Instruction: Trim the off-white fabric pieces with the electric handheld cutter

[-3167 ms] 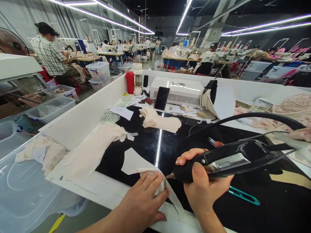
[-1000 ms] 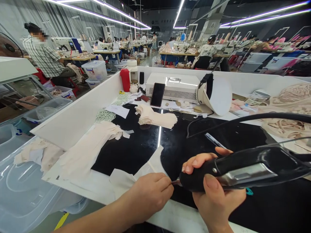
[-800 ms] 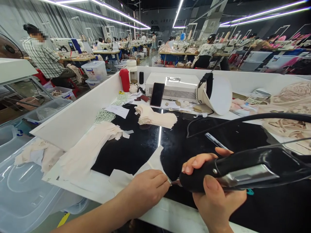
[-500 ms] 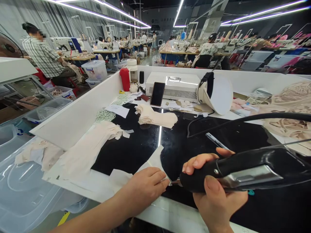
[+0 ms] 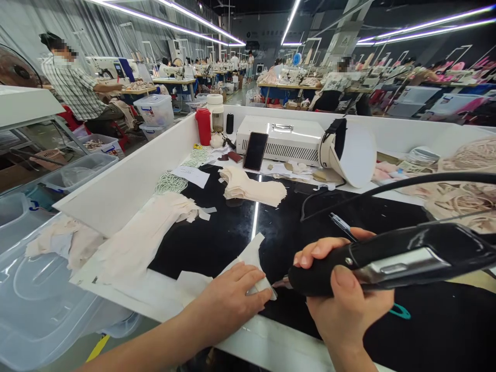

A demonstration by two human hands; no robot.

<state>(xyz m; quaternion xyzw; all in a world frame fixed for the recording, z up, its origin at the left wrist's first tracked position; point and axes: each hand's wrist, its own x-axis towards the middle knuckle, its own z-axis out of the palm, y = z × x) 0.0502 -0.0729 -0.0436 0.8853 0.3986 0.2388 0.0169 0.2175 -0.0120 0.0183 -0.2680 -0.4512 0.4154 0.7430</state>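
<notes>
My left hand presses a pale fabric piece onto the black table surface. Its thumb and fingers are closed on the piece near the lower corner, and the palm covers part of the cloth. A black corded hand tool with a steel lever on its side is wrapped in my right hand. The tool's narrow metal tip points left, close beside the cloth edge; whether it touches cannot be told. Behind my right fingers lies a pen, partly hidden. A teal ring-shaped object lies below the tool.
Stacked beige pieces lie at centre and left. A phone leans on a white metal box, beside a white cone-shaped lamp. The black cable arches over the right side. Co-workers sit at machines beyond the table walls.
The tool's tip has come slightly away from the fabric edge and the cloth corner now shows below my left fingers. My left fingers are a little more spread. The whole view has shifted slightly.
</notes>
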